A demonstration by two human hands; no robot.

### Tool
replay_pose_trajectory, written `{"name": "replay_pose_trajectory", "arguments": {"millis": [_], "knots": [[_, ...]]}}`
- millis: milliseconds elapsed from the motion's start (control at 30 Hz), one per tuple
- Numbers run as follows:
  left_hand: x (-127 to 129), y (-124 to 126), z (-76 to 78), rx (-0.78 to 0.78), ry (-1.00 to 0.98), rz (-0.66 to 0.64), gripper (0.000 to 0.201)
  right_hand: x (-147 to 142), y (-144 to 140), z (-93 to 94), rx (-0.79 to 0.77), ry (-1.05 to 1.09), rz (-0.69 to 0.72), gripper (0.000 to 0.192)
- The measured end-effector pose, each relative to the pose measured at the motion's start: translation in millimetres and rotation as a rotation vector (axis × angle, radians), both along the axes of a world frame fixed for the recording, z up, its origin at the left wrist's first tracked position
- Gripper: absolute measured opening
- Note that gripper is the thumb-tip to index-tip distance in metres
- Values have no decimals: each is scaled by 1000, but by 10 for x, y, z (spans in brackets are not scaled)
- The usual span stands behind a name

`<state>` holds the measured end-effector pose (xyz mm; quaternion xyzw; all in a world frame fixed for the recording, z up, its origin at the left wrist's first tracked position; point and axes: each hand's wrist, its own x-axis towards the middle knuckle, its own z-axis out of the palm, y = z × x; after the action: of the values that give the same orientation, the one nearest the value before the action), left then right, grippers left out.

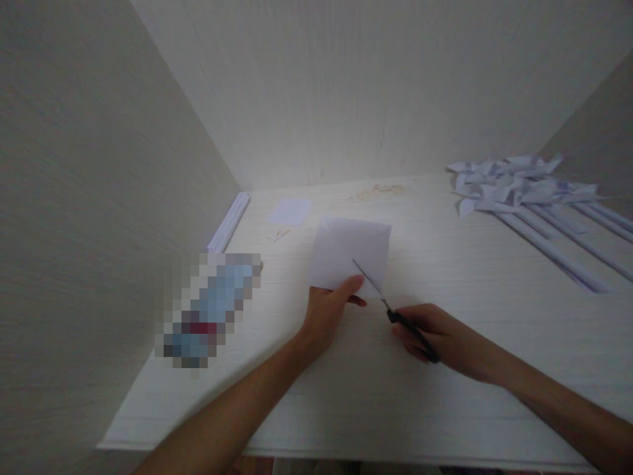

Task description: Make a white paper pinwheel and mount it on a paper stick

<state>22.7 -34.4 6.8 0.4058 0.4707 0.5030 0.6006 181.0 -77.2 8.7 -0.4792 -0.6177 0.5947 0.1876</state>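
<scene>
My left hand [331, 310] grips a square sheet of white paper [341, 247] by its near edge, thumb on top and fingers underneath. Faint crease lines run across the sheet. In my right hand [435, 336] is a pair of scissors [413, 333] with black handles. Their blades reach in from the sheet's near right corner toward its middle, one blade lying over the paper. Whether the blades are fully closed I cannot tell. The fingers under the sheet are partly hidden.
Several paper pinwheels [519, 188] on rolled paper sticks lie at the right. Rolled paper sticks [228, 221] rest along the left wall, near a blurred-out bluish object [217, 303]. Further back are a small stack of white paper squares [291, 212], some toothpick-like sticks [280, 235] and a scattered tan pile [380, 192].
</scene>
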Motion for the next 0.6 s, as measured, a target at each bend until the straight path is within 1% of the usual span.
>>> {"name": "replay_pose_trajectory", "arguments": {"millis": [300,400,500,600], "knots": [[-2,0,-20,-11,7,0,22,-6,3,23,11,-2,14,37],[-6,5,0,20,-28,8,26,-8,-2,41,39,3,27,37],[-26,35,35,65,-55,48,27,-10,-1,62,66,-3,42,37],[-68,97,59,110,-78,117,27,-12,1,74,55,-17,49,37]]}}
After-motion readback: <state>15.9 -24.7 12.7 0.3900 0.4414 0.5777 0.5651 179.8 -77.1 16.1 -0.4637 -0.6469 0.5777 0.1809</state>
